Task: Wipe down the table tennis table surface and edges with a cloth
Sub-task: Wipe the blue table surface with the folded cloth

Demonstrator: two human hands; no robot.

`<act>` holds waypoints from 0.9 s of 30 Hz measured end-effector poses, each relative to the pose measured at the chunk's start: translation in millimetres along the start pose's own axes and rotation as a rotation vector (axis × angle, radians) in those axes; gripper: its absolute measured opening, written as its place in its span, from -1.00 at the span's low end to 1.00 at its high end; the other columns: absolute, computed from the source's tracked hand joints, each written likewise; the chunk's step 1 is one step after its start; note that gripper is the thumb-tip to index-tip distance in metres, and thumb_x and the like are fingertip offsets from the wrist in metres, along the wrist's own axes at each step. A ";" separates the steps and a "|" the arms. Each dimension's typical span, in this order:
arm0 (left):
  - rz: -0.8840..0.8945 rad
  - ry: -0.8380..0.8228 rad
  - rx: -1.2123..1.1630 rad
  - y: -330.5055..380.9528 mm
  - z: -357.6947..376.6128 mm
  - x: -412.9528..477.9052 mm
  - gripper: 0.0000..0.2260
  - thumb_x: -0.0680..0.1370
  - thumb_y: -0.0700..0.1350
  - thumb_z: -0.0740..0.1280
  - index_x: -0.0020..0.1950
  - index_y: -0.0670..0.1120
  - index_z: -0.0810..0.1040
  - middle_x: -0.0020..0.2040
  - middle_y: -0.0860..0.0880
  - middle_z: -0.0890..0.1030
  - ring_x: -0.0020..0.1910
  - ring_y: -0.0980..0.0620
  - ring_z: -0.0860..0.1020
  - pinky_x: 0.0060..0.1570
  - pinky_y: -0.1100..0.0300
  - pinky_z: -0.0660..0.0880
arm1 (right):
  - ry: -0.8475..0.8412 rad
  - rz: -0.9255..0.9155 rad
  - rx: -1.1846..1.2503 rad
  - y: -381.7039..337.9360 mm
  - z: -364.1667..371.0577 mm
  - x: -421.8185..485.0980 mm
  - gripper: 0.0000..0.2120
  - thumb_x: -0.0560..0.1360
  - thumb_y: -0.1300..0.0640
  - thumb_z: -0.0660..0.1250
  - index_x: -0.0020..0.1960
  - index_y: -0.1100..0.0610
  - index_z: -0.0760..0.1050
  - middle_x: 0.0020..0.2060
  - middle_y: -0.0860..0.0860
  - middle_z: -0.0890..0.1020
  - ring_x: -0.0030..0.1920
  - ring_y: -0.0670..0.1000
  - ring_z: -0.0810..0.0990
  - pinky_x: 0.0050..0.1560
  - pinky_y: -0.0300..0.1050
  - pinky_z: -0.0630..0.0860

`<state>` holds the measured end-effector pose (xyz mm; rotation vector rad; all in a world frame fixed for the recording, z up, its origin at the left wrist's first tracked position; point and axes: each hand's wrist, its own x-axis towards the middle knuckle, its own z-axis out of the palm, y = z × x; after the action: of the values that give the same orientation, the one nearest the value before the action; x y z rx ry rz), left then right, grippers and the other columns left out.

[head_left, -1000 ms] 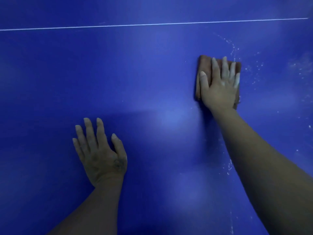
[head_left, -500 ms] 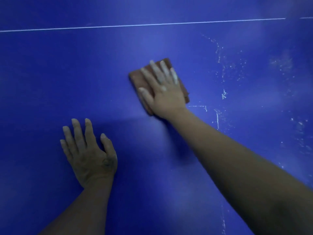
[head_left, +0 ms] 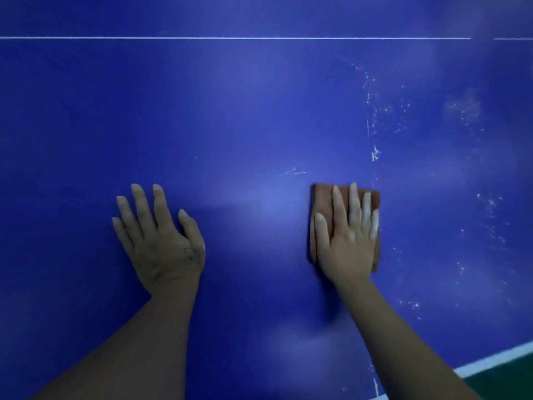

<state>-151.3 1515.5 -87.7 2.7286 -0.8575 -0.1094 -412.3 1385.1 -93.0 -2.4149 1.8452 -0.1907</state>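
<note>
Wiping: folded orange-brown cloth (head_left: 320, 197) pressed flat on blue table tennis table surface (head_left: 230, 111).
The cloth is pinned beneath the right hand (head_left: 346, 241), fingers straight and spread; the left hand (head_left: 158, 238) is laid flat, empty, well apart. To the right, white specks (head_left: 375, 111) are noted; firm, overlapping strokes toward them and the white-lined edge (head_left: 496, 360) are judged advisable.

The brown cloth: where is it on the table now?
In the head view the brown cloth lies flat on the blue table tennis table, right of centre, under the right hand; the left hand rests apart to its left.
</note>
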 end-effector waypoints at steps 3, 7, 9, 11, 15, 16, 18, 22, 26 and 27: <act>-0.011 -0.022 -0.007 -0.3 -1.6 -0.2 -0.44 0.78 0.03 0.16 0.77 -0.09 0.18 0.79 -0.14 0.06 0.78 -0.19 -0.08 0.74 -0.22 -0.12 | -0.020 0.032 -0.008 -1.6 -1.1 -6.9 -0.40 0.73 -0.22 0.09 0.69 0.02 0.28 0.73 0.05 0.15 0.74 0.18 0.05 0.70 0.28 0.01; -0.009 -0.025 0.014 -1.2 1.4 -0.9 -0.43 0.78 0.06 0.12 0.77 -0.08 0.15 0.80 -0.13 0.03 0.78 -0.18 -0.10 0.74 -0.20 -0.15 | -0.007 0.153 0.027 -26.8 7.4 59.0 -0.37 0.73 -0.26 0.01 0.73 -0.02 0.18 0.74 0.07 0.08 0.74 0.19 -0.03 0.71 0.27 -0.11; -0.008 -0.021 0.018 -2.4 2.6 -0.7 -0.43 0.78 0.07 0.11 0.78 -0.07 0.15 0.80 -0.12 0.03 0.78 -0.17 -0.10 0.74 -0.19 -0.15 | 0.004 0.221 0.031 -50.2 14.4 90.9 -0.37 0.74 -0.27 0.00 0.74 -0.04 0.13 0.75 0.07 0.04 0.74 0.19 -0.07 0.70 0.27 -0.15; 0.000 -0.018 0.015 -3.9 3.1 -1.3 -0.43 0.78 0.08 0.09 0.78 -0.07 0.15 0.80 -0.12 0.02 0.78 -0.17 -0.10 0.74 -0.20 -0.14 | 0.014 0.237 0.025 -77.4 19.8 102.9 -0.37 0.74 -0.26 0.00 0.75 -0.04 0.12 0.75 0.08 0.04 0.74 0.20 -0.07 0.69 0.26 -0.17; 0.035 0.018 0.008 -7.1 6.6 -1.8 -0.43 0.77 0.09 0.07 0.77 -0.08 0.16 0.79 -0.14 0.06 0.78 -0.20 -0.06 0.74 -0.23 -0.10 | 0.004 -0.001 0.029 -105.7 21.1 61.3 -0.40 0.74 -0.24 0.03 0.72 -0.06 0.19 0.74 0.06 0.09 0.74 0.19 -0.02 0.70 0.24 -0.12; 0.042 0.026 0.003 -7.6 7.3 -1.7 -0.43 0.77 0.09 0.06 0.77 -0.08 0.17 0.79 -0.14 0.07 0.78 -0.20 -0.05 0.74 -0.23 -0.10 | 0.011 -0.066 0.054 -104.5 19.5 39.0 -0.41 0.74 -0.23 0.07 0.71 -0.05 0.25 0.73 0.07 0.13 0.74 0.20 0.02 0.70 0.25 -0.08; 0.055 0.041 -0.006 -8.1 8.1 -2.3 -0.43 0.77 0.10 0.06 0.76 -0.09 0.18 0.79 -0.15 0.08 0.78 -0.21 -0.04 0.74 -0.23 -0.10 | 0.029 -0.169 0.118 -98.4 17.4 -14.6 -0.44 0.74 -0.19 0.15 0.68 -0.02 0.31 0.72 0.08 0.18 0.73 0.20 0.05 0.69 0.29 0.00; 0.058 0.018 -0.007 -9.2 6.7 -2.1 -0.42 0.77 0.11 0.03 0.77 -0.10 0.16 0.79 -0.16 0.06 0.78 -0.23 -0.04 0.73 -0.26 -0.09 | -0.048 -0.301 0.119 -82.2 12.7 -90.1 -0.42 0.74 -0.20 0.17 0.70 -0.03 0.28 0.73 0.05 0.15 0.74 0.17 0.01 0.68 0.33 0.03; 0.144 -0.037 -0.018 -17.2 1.7 -12.9 -0.41 0.78 0.13 -0.02 0.77 -0.12 0.13 0.79 -0.16 0.03 0.78 -0.21 -0.06 0.73 -0.26 -0.06 | -0.051 -0.421 0.076 -65.4 8.8 -38.1 -0.44 0.72 -0.20 0.20 0.67 -0.03 0.34 0.70 0.06 0.24 0.72 0.19 0.13 0.68 0.29 0.06; 0.191 -0.046 -0.009 -22.0 0.8 -23.7 -0.41 0.79 0.13 -0.02 0.78 -0.11 0.12 0.80 -0.14 0.03 0.78 -0.19 -0.06 0.73 -0.25 -0.05 | -0.046 -0.405 0.066 -61.7 8.1 -12.9 -0.44 0.72 -0.20 0.19 0.66 -0.03 0.35 0.69 0.07 0.26 0.71 0.20 0.15 0.68 0.27 0.05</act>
<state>-158.9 1546.0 -95.0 2.6288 -1.1221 -0.1374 -355.6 1413.8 -92.1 -2.6919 1.2903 -0.2179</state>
